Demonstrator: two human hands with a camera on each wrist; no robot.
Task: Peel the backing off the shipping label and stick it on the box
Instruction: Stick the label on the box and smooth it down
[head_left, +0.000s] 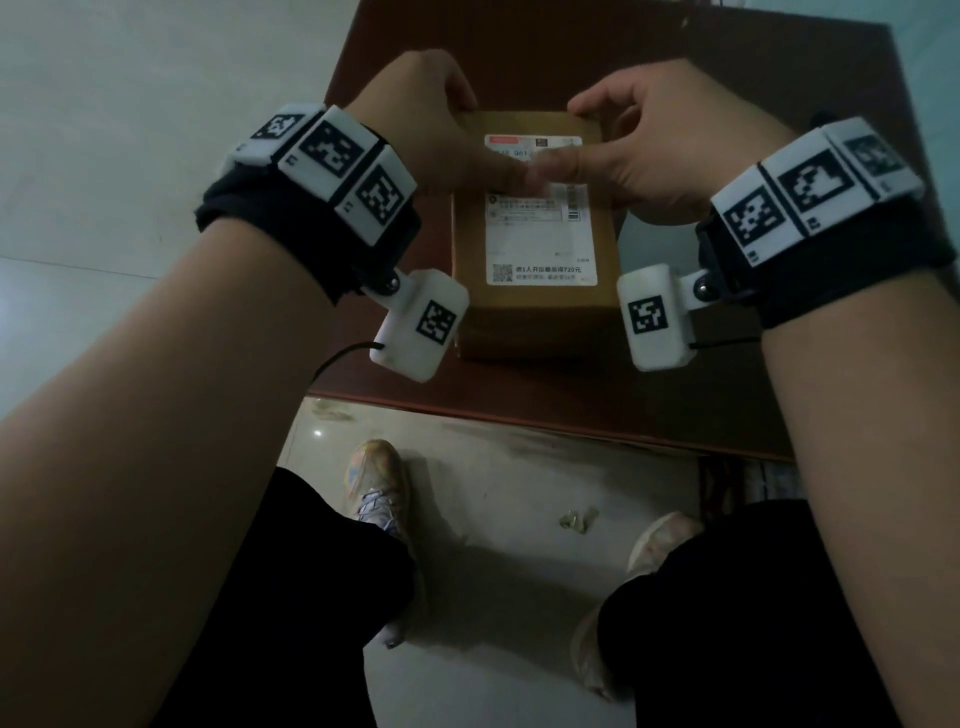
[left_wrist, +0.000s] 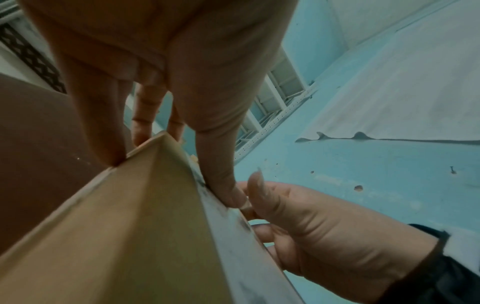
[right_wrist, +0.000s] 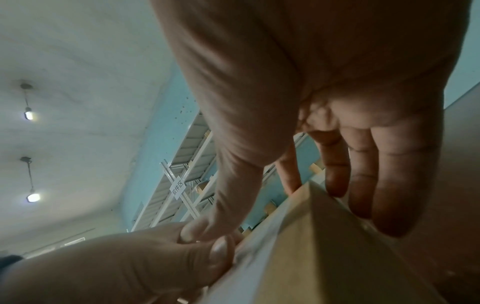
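A brown cardboard box (head_left: 540, 317) lies on a dark red-brown table (head_left: 701, 389). A white shipping label (head_left: 540, 234) lies flat on its top face. My left hand (head_left: 467, 140) and right hand (head_left: 618, 145) meet over the label's upper part, thumbs tip to tip and pressing down on it. The left wrist view shows my left thumb (left_wrist: 223, 185) on the label's edge (left_wrist: 233, 236), with straight fingers against the box's far corner. The right wrist view shows my right fingers (right_wrist: 389, 195) straight along the box's side (right_wrist: 324, 257). No backing sheet is in view.
The table's near edge (head_left: 519, 410) runs just below the box, with pale tiled floor (head_left: 493, 519) and my shoes (head_left: 379, 483) beneath. Bare table top (head_left: 779, 234) shows to the right of the box. Metal shelving (right_wrist: 182, 174) stands against a blue wall.
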